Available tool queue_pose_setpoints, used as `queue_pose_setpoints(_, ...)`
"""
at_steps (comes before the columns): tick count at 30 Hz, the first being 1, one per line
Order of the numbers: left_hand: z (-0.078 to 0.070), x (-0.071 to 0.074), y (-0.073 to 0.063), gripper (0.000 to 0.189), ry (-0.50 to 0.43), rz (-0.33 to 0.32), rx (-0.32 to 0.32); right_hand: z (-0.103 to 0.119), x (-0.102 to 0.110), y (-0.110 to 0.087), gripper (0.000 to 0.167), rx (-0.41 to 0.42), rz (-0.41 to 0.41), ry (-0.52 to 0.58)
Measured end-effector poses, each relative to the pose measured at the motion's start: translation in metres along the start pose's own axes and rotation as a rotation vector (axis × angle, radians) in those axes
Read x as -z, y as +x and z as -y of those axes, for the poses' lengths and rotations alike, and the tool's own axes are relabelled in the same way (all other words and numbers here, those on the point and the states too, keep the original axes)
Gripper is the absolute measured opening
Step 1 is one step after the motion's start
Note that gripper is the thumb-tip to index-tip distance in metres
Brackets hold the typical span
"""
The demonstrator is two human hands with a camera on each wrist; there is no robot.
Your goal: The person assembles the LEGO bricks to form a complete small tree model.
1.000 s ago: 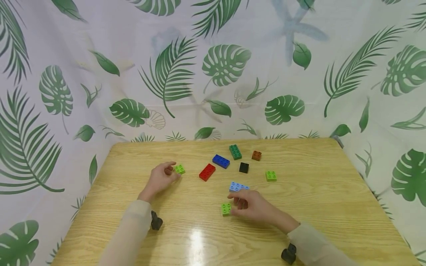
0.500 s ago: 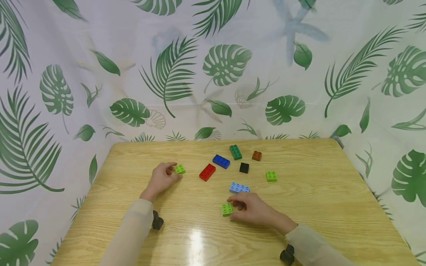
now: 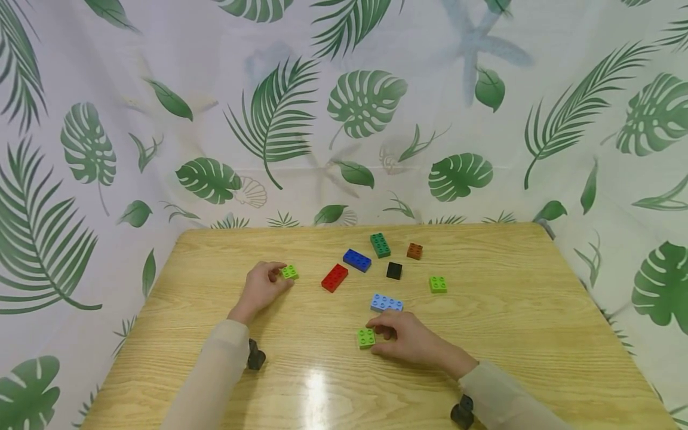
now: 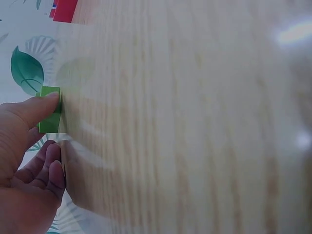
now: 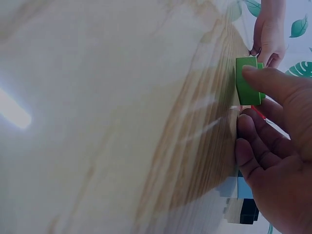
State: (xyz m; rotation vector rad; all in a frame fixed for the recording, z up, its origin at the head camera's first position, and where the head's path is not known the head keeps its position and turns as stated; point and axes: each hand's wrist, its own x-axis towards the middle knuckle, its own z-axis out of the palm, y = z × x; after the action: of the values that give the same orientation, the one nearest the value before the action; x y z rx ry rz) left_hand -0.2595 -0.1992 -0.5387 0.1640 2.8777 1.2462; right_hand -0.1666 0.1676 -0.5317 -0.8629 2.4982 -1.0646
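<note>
My left hand [image 3: 264, 285] is at the left of the table, pinching a lime-green toy building brick [image 3: 289, 272] between thumb and index finger. In the left wrist view its thumb lies against the side of this brick [image 4: 50, 109], the other fingers curled below. Near the middle front, my right hand [image 3: 411, 337] pinches another lime-green brick [image 3: 366, 338] with thumb and index finger. The right wrist view shows the thumb on that brick's side [image 5: 247, 83]. Both bricks appear to sit on the table, studs up. Just behind the right hand lies a light blue brick [image 3: 386, 303], partly covered.
Between and beyond the hands lie a red brick [image 3: 335, 278], a blue brick [image 3: 357, 260], a dark green brick [image 3: 380, 245], a black brick [image 3: 395, 270] and a brown brick [image 3: 414, 251]. Another lime-green brick [image 3: 438, 285] lies to the right. Leaf-patterned cloth [image 3: 301, 197] borders the wooden table [image 3: 516, 292].
The right hand has shifted slightly, its thumb now lower along the near corner of its green brick. The left hand and the bricks stay almost where they were.
</note>
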Motion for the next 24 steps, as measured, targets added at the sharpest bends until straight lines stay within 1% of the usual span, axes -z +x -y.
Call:
queue_pose_setpoints(4,-0.002,0.002,-0.001,0.046,0.008,0.009,-0.002,0.000,0.001,0.001,0.038,0.000,0.001,0.006)
queue_pose_setpoints(9,-0.009,0.007,-0.005,0.048,-0.017,0.032,0.018,0.001,0.002,0.001,0.038,-0.005,0.007,0.009)
queue_pose_setpoints(11,-0.013,0.009,-0.006,0.047,-0.030,0.045,0.011,0.001,0.002,0.001,0.038,-0.007,0.008,0.011)
queue_pose_setpoints(18,-0.037,0.007,-0.012,0.044,-0.079,0.084,-0.070,0.003,0.003,0.002,0.039,-0.013,0.010,0.012)
queue_pose_setpoints(24,-0.057,-0.002,-0.019,0.040,-0.077,0.118,-0.161,0.000,0.002,0.002,0.039,-0.019,0.005,0.007)
